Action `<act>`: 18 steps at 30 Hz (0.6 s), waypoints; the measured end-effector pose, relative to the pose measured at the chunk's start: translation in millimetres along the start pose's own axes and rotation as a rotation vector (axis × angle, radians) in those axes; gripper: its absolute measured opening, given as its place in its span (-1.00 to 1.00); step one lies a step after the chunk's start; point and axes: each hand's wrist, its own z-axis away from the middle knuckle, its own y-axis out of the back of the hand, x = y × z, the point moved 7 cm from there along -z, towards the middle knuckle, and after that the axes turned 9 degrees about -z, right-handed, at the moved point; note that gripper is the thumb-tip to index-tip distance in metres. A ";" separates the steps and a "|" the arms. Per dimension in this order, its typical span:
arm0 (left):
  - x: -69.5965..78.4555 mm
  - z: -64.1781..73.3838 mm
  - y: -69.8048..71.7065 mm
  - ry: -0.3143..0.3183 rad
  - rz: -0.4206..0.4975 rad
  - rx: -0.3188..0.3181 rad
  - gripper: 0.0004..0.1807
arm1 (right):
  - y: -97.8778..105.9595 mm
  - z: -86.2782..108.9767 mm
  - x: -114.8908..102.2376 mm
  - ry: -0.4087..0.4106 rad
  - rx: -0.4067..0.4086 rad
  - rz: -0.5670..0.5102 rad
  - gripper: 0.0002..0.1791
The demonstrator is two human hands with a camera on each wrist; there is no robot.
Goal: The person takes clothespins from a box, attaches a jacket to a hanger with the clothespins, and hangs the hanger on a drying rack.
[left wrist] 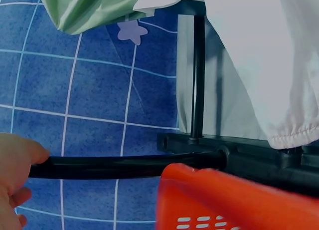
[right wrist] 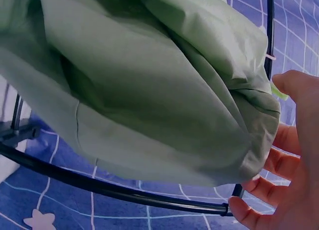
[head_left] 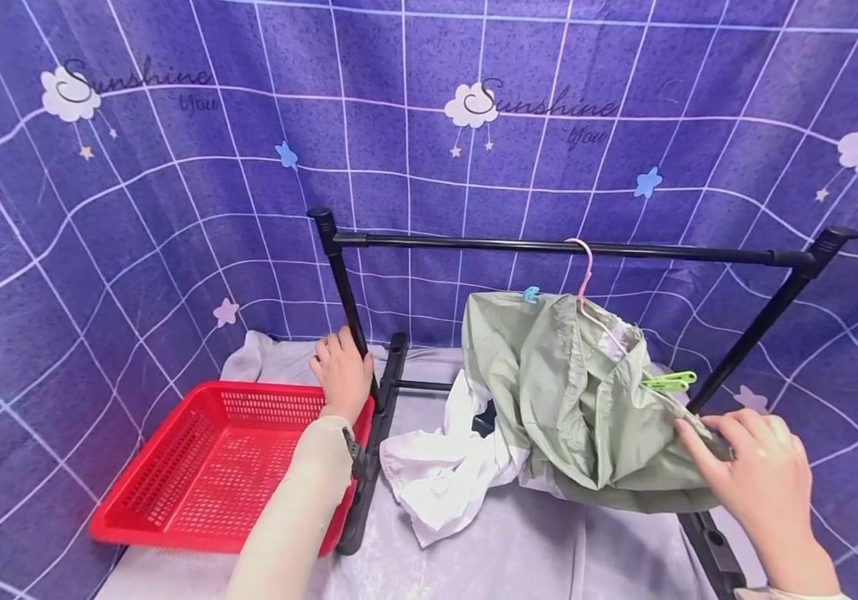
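A light green garment [head_left: 549, 375] hangs bunched from a pink hanger [head_left: 586, 271] on a black clothes rack [head_left: 459, 243]. A green clothes peg [head_left: 670, 382] is on its right side and a blue clip [head_left: 530, 293] on its top left edge. My left hand [head_left: 342, 375] grips the rack's left post [left wrist: 109, 167], thumb on one side and fingers on the other. At the garment's lower right edge is my right hand [head_left: 762, 475], fingers spread and loosely bent, fingertips [right wrist: 256, 182] right at the fabric with some partly hidden by it.
A red plastic basket [head_left: 155, 533] stands at the left against the rack's foot [head_left: 357, 517]. White clothing [head_left: 444, 479] with a dark patch lies on the grey cloth [head_left: 504, 550] below the green garment. A purple grid-patterned curtain [head_left: 399, 142] surrounds the back and sides.
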 end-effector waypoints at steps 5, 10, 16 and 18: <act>0.1 -2.8 2.6 -0.008 0.021 -0.075 -0.34 | 3.8 -1.2 2.9 0.009 -0.027 0.028 -0.23; 2.2 -4.7 8.7 -0.006 0.030 -0.172 -0.27 | 4.8 -3.7 3.6 0.030 -0.028 0.034 -0.27; 3.4 -2.2 13.3 -0.024 0.014 -0.253 -0.11 | 4.4 -4.9 3.0 0.057 -0.006 0.033 -0.32; 3.5 -0.1 14.4 -0.033 0.011 -0.271 -0.06 | 4.7 -4.9 2.9 0.057 -0.001 0.036 -0.32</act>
